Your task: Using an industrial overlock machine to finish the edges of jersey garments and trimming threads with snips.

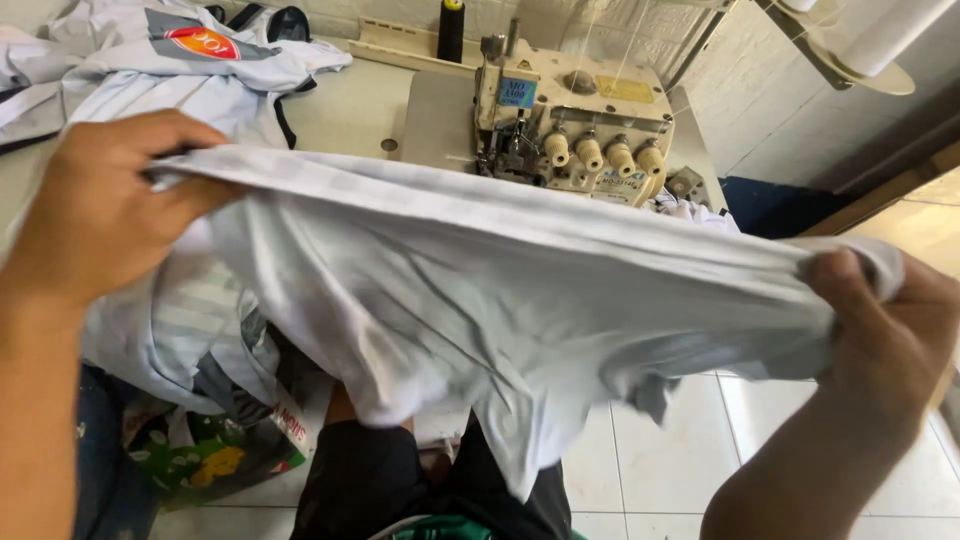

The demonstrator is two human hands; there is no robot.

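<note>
The left hand [100, 215] is gripping 1 end of a pale grey garment [480, 300], fingers curled tight over its edge. The cloth is stretching taut between the 2 hands and sagging below them. Beyond it, an overlock sewing machine [575, 125] is sitting. The right hand [885, 330] is pinching the other end, fist closed.

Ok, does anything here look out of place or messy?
Nothing looks damaged. The left hand and right hand stretch a pale fabric piece before the overlock sewing machine; more garments lie heaped on the table.
</note>
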